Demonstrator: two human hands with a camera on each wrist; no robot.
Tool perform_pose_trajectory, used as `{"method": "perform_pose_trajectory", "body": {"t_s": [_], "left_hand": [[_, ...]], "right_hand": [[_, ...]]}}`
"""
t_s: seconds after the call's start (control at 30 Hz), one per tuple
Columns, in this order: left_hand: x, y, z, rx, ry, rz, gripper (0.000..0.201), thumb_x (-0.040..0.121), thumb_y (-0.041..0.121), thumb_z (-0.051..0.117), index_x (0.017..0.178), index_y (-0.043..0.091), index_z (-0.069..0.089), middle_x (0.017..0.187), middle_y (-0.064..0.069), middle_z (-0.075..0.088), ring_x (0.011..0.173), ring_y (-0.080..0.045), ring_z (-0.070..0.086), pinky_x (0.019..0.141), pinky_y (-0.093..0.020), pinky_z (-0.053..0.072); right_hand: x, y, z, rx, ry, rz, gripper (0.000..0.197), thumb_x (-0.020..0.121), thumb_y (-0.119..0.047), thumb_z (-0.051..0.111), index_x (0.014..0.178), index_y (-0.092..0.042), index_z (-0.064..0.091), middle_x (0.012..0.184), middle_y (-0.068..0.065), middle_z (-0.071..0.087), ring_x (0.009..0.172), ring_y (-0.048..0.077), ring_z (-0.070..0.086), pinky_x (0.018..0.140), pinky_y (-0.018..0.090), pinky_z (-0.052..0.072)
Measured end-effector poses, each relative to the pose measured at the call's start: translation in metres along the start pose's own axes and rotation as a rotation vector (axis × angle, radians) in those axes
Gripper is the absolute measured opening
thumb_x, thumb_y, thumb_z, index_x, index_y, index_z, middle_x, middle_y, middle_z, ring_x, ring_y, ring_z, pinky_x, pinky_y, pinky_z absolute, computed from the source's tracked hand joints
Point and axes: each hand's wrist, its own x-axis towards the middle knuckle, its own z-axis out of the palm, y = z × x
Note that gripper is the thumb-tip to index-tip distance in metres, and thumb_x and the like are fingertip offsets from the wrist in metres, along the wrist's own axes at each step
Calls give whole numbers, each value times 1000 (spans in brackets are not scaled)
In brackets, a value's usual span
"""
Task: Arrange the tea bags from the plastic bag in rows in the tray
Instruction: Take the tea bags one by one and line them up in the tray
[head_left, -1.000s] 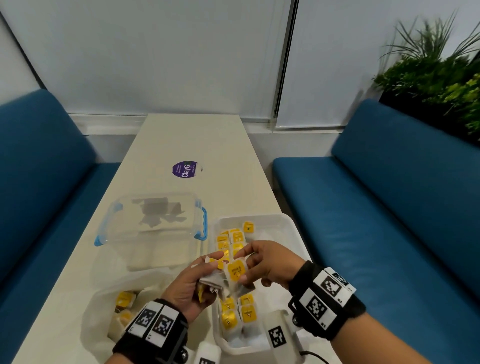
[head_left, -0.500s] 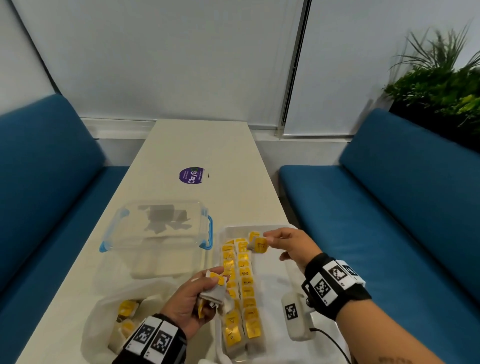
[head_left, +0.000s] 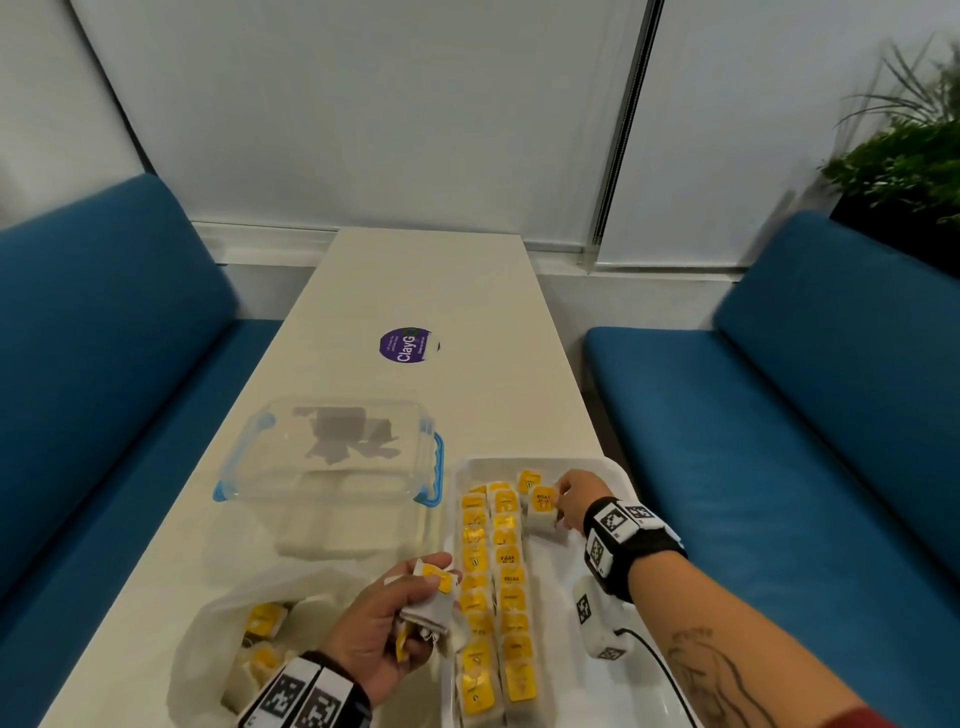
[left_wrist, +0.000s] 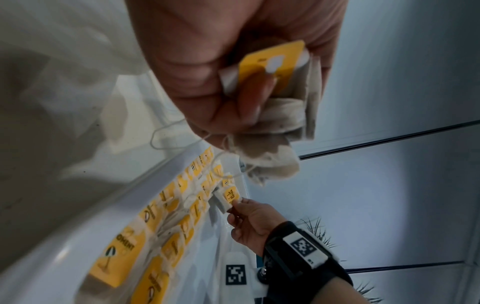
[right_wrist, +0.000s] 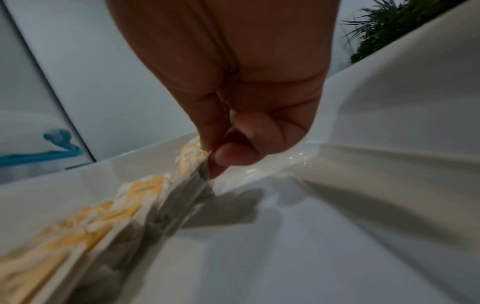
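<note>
Papery tea bag (head_left: 541, 512) with square yellow tag — pinched by right hand (head_left: 577, 500) inside glossy white tray (head_left: 621, 691). Left hand (head_left: 387, 623) beside the tray clutches crumpled tea bags (head_left: 428, 605) — cream table (head_left: 431, 291), blue benches (head_left: 831, 415).

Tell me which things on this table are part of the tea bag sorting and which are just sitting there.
Part of the job:
tray with two full rows
tea bag pinched by the right hand, starting a third row
bunch of tea bags in the left hand
plastic bag, more tea bags inside

Just lying about:
clear lidded container
purple sticker
potted plant
</note>
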Motion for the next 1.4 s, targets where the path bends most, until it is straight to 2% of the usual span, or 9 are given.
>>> {"method": "perform_pose_trajectory", "body": {"t_s": [0.07, 0.37, 0.5, 0.63, 0.77, 0.83, 0.93, 1.1, 1.4], "left_hand": [[1, 0, -2, 1, -5, 0, 37, 64, 7, 58, 101, 4, 64, 90, -15, 62, 62, -23, 55, 30, -12, 33], [7, -3, -10, 8, -41, -3, 38, 62, 5, 61, 100, 3, 65, 90, -17, 62, 66, -23, 45, 29, -13, 33], [7, -4, -10, 24, -80, -1, 38, 62, -5, 69, 99, 3, 66, 88, -16, 66, 66, -24, 47, 29, -14, 33], [8, -5, -9, 40, -131, 12, 51, 52, 5, 73, 102, 6, 66, 93, -15, 68, 70, -25, 51, 32, -15, 35], [7, -6, -7, 138, -215, 32, 83, 28, 16, 90, 108, 12, 66, 95, -12, 68, 72, -23, 58, 48, -21, 42], [4, -5, -1, 185, -237, 52, 86, 26, 16, 90, 108, 14, 65, 82, -11, 67, 64, -21, 59, 49, -21, 41], [0, -4, 7, 156, -246, 87, 80, 29, 7, 86, 106, 11, 65, 70, -12, 65, 53, -21, 60, 50, -23, 44], [-3, -8, 9, 98, -211, 126, 99, 28, 16, 92, 121, 11, 59, 82, -15, 63, 60, -21, 59, 63, -26, 38], [-20, -12, 21, 42, -347, 107, 75, 18, 25, 96, 88, 6, 75, 65, -17, 65, 44, -23, 60, 37, -20, 45]], "right_hand": [[6, -2, 4, -32, 0, 6, 33, 89, 0, 51, 64, -17, 39, 88, 9, 56, 95, 29, 62, 78, 30, 46], [21, -3, 24, -35, 84, 0, 29, 89, -15, 61, 68, -19, 41, 95, 7, 54, 87, 19, 48, 91, 32, 45], [12, 0, 21, 93, 117, 37, 30, 84, -21, 69, 94, -13, 41, 95, 5, 49, 86, 21, 48, 75, 31, 41], [-19, -13, 3, 197, 142, -153, 22, 80, -16, 72, 83, -16, 50, 81, -2, 53, 80, 17, 53, 73, 27, 46], [-84, -43, -17, 289, -356, -445, 19, 76, -8, 75, 74, -22, 63, 71, -8, 60, 60, -1, 55, 49, 8, 39], [-112, -50, -17, 164, -502, -505, 18, 73, -13, 78, 86, -21, 69, 75, -10, 62, 64, -1, 55, 57, 11, 44], [-131, -51, -10, -40, -436, -518, 38, 69, -23, 82, 104, -13, 68, 80, -10, 58, 75, 5, 54, 74, 21, 46], [-140, -42, -7, 84, -385, -443, 33, 68, -16, 82, 90, -19, 59, 71, -8, 50, 59, 5, 46, 46, 14, 37], [-142, -26, -4, 464, -432, -369, 20, 83, -5, 66, 71, -17, 54, 63, 0, 57, 55, 10, 51, 41, 19, 37]]}}
